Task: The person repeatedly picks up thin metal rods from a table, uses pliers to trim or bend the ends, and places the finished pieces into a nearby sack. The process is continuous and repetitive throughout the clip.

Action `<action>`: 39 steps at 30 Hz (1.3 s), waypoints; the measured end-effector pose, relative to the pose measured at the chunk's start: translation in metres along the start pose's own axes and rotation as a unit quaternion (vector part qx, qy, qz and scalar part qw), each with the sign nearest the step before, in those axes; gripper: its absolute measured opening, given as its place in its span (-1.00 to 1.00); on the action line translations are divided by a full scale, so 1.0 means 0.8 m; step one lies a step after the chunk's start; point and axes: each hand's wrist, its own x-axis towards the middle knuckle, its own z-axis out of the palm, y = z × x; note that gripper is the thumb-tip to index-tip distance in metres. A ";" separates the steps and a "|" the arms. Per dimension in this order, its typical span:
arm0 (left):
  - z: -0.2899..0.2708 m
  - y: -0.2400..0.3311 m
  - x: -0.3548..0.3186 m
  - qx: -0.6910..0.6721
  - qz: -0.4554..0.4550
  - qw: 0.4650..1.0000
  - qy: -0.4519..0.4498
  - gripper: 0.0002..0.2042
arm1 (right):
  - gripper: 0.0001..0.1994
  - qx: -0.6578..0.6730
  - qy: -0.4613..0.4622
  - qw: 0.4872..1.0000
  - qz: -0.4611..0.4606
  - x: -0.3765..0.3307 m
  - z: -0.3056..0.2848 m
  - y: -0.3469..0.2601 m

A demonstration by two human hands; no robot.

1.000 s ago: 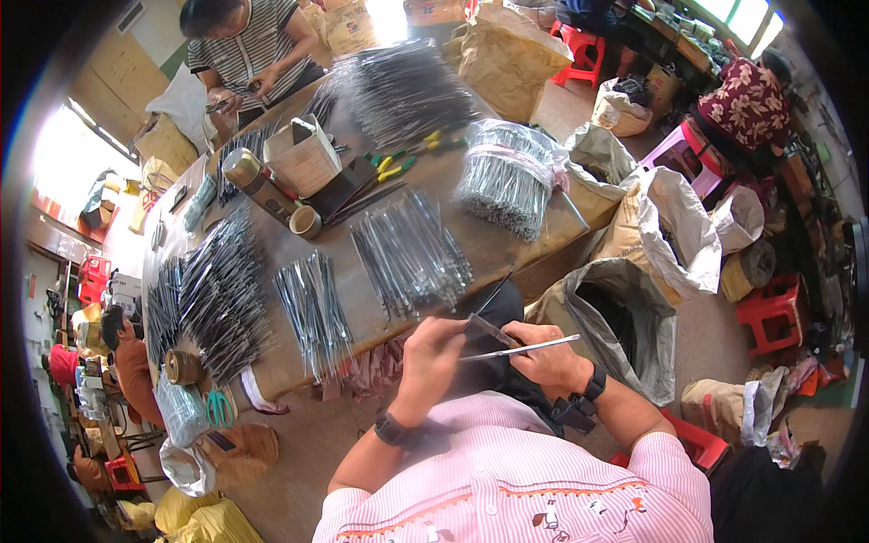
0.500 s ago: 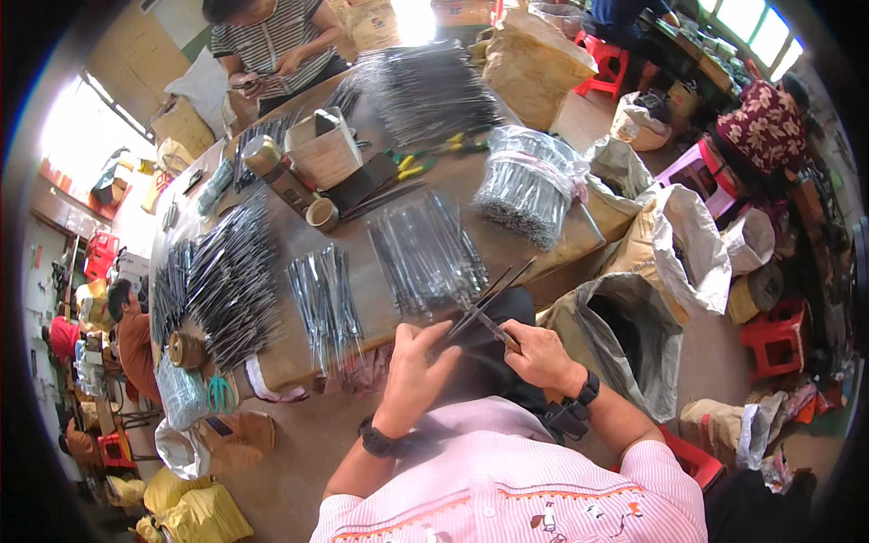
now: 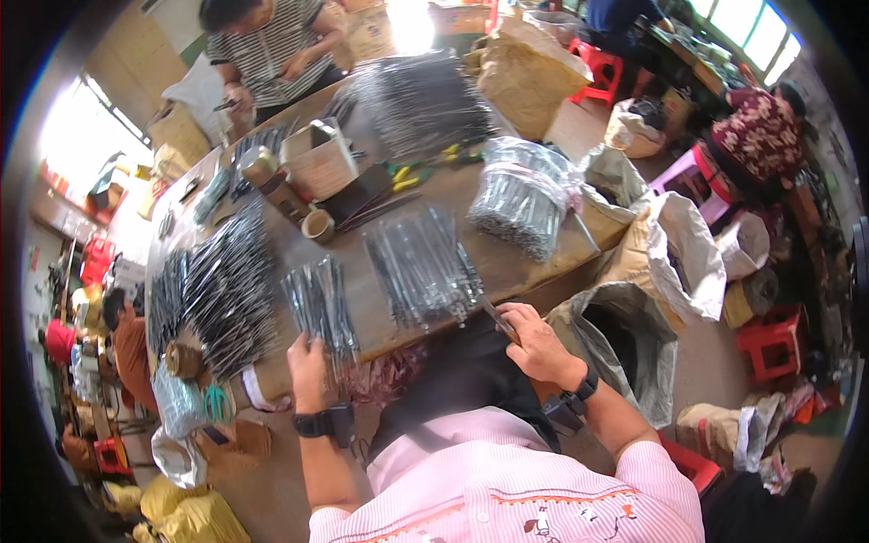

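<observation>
My left hand (image 3: 309,369) is at the near end of a small pile of thin dark metallic rods (image 3: 319,303), its fingertips against the rods. Those fingers are blurred and partly hidden, so their grip is unclear. In my right hand (image 3: 536,346) is a slim tool (image 3: 501,323) with a dark blade-like end and a brownish handle; its exact kind does not show. The fingers are closed round it, just off the table's near edge. A wider pile of similar rods (image 3: 421,267) lies between the two hands, nearest the tool's tip.
Rods also lie in a large left pile (image 3: 231,285) and a far pile (image 3: 421,100). A plastic-wrapped bundle (image 3: 520,199) sits at right. A box (image 3: 319,161), a brown cup (image 3: 317,225) and yellow-handled pliers (image 3: 412,175) stand or lie mid-table. Open sacks (image 3: 625,348) flank the right side.
My left hand has moved left and down to the small pile. The loose rods that crossed between my hands no longer show there. My right hand has barely moved and keeps the tool.
</observation>
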 end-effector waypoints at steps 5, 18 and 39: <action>-0.003 0.019 -0.017 -0.146 -0.031 0.988 -0.046 -0.52 | -0.65 -0.012 0.037 0.999 0.017 0.015 0.001 0.038; -0.003 0.074 -0.067 0.057 0.214 0.975 0.024 -0.69 | -0.59 -0.037 0.070 0.995 0.054 0.087 -0.026 0.105; 0.053 0.092 -0.090 0.011 0.224 0.969 -0.100 -0.77 | -0.62 -0.141 0.026 0.986 0.080 0.073 0.008 0.093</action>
